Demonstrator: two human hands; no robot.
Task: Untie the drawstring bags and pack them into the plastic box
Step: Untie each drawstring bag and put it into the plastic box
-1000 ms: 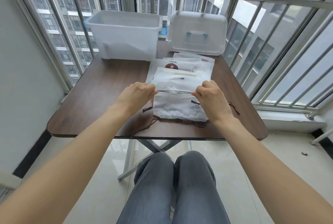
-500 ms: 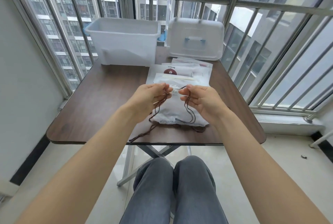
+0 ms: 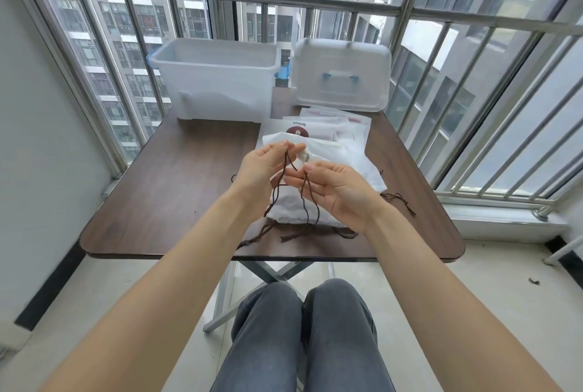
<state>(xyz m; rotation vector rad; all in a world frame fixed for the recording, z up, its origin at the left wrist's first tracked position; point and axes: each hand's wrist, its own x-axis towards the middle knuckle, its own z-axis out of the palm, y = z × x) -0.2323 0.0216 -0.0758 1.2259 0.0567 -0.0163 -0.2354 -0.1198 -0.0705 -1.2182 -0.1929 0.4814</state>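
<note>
Both hands have drawn closer and turned palm-up since half a second ago, and the dark cords now dangle in longer loops. We hold the brown drawstring (image 3: 307, 199) of a white drawstring bag (image 3: 344, 154) above the table (image 3: 176, 189): our left hand (image 3: 263, 167) pinches one strand between thumb and fingertips, our right hand (image 3: 336, 189) pinches the other just beside it, the remaining fingers loosely spread. The bag's gathered neck sits right at our fingertips, slightly beyond them, while its body rests on the table under our right palm. The cord ends trail down below our fingers to the table's near edge.

We judge the untying step to be in hand, with the knot being loosened; whether it is fully undone we cannot tell. Next, it seems, we need to pull the strands apart, free the neck, then carry the bag to the plastic box (image 3: 217, 76), which stands open well beyond our left fingers. Its lid (image 3: 342, 72) leans beyond our right fingers. Between the fingers and the lid lies a stack of flat packets (image 3: 334, 126), the top one printed with a brown disc. No bag shows inside the box, though its floor is hidden from view.
</note>
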